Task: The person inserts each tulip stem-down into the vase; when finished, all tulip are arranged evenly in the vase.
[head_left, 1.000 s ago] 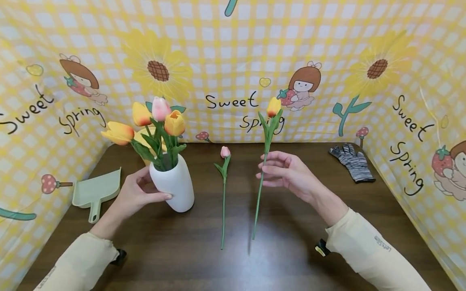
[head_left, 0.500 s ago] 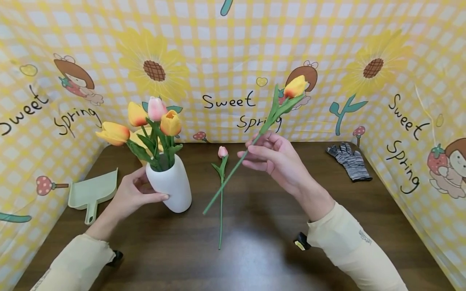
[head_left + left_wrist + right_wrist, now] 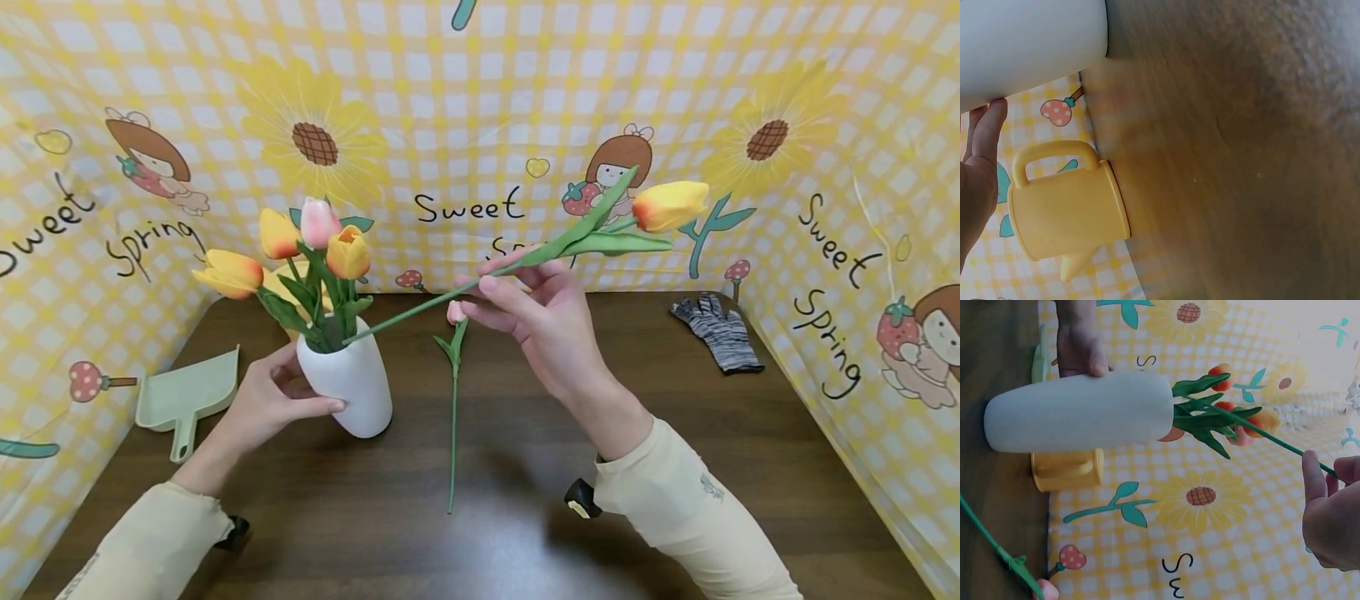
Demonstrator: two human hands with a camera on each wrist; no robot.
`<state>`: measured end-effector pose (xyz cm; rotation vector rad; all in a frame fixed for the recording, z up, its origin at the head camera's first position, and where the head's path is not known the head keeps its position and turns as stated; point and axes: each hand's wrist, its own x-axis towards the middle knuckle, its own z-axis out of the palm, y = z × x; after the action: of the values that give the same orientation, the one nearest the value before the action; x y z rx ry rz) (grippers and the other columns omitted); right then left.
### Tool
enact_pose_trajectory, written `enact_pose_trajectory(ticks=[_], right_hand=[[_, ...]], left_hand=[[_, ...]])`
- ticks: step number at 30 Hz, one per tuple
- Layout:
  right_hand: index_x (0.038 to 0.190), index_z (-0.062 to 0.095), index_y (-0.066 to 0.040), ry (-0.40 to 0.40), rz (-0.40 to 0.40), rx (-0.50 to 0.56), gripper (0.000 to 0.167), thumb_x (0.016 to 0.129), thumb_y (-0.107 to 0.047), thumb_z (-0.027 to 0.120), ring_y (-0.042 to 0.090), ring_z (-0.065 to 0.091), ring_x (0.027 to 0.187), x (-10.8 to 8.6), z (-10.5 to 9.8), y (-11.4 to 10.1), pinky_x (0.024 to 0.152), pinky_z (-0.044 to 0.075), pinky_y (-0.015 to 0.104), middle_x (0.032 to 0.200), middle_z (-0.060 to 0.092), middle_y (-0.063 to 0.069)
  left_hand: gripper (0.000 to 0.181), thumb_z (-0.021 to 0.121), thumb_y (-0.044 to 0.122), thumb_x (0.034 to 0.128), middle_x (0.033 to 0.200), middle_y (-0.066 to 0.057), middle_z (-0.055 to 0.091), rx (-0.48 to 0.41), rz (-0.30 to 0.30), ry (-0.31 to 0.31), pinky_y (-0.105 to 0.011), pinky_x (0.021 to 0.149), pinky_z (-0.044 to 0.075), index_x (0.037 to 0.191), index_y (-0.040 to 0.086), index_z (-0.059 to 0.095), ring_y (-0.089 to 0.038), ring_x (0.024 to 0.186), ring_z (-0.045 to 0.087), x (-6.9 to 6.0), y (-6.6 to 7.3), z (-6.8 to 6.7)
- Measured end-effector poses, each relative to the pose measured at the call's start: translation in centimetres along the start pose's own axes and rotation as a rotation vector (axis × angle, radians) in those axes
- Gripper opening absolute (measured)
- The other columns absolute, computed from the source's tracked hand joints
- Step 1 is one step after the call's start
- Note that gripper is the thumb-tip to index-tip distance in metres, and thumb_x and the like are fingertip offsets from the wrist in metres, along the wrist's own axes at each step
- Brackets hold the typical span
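My left hand point(image 3: 273, 396) grips a white vase point(image 3: 356, 396), thumb across its front and fingers round the far side. Yellow-orange tulips point(image 3: 348, 252) and a pink tulip point(image 3: 319, 223) stand in it. Between thumb and fingers, my right hand point(image 3: 551, 329) pinches the green stem of another yellow tulip point(image 3: 671, 207). That flower slants, its bloom up at the right and its stem's lower end at the vase mouth. In the right wrist view the stem point(image 3: 1269, 436) crosses in front of the leaves. A second pink tulip point(image 3: 453, 417) lies on the table between the hands.
A pale green dustpan point(image 3: 187, 392) lies at the left. Behind the vase is a yellow watering can point(image 3: 1066, 209), mostly hidden in the head view. A grey knitted glove point(image 3: 717, 333) lies at the back right. Checked cloth point(image 3: 465, 108) surrounds the brown table point(image 3: 360, 517).
My right hand has moved left and up, turning the yellow tulip from near upright to a low slant, its stem end now at the vase mouth. The left hand still holds the vase.
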<state>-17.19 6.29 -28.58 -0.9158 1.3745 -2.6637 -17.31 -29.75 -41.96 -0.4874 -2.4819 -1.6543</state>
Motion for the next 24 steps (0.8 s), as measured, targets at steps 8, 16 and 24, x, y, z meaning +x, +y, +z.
enact_pose_trajectory(ticks=[8, 16, 24], right_hand=[[0.1, 0.068, 0.0, 0.011, -0.052, -0.015, 0.018, 0.092, 0.014, 0.06, 0.032, 0.072, 0.093, 0.8, 0.8, 1.3, 0.08, 0.061, 0.049, 0.098, 0.07, 0.017], [0.1, 0.069, 0.0, 0.015, -0.067, -0.069, 0.019, 0.091, 0.015, 0.062, 0.027, 0.073, 0.095, 1.4, 1.5, 2.8, 0.082, 0.06, 0.046, 0.098, 0.071, 0.014], [0.102, 0.064, 0.009, -0.007, -0.062, -0.096, 0.013, 0.091, 0.015, 0.063, 0.031, 0.073, 0.098, 2.0, 2.3, 3.8, 0.087, 0.058, 0.049, 0.103, 0.073, 0.019]], left_hand=[[0.069, 0.09, -0.002, 0.073, 0.116, -0.006, 0.069, -0.001, -0.001, -0.007, -0.03, 0.077, 0.061, 0.133, 0.013, 0.059, -0.019, 0.097, 0.071, 0.2, 0.1, -0.1], [0.069, 0.09, -0.002, 0.0727, 0.116, -0.004, 0.07, 0.004, -0.004, -0.004, -0.03, 0.077, 0.061, 0.133, 0.012, 0.06, -0.018, 0.097, 0.071, 0.0, 0.1, -0.1], [0.07, 0.09, -0.003, 0.0718, 0.115, -0.006, 0.07, -0.012, 0.009, -0.006, -0.031, 0.077, 0.062, 0.134, 0.011, 0.06, -0.019, 0.097, 0.071, 0.1, 0.0, -0.1]])
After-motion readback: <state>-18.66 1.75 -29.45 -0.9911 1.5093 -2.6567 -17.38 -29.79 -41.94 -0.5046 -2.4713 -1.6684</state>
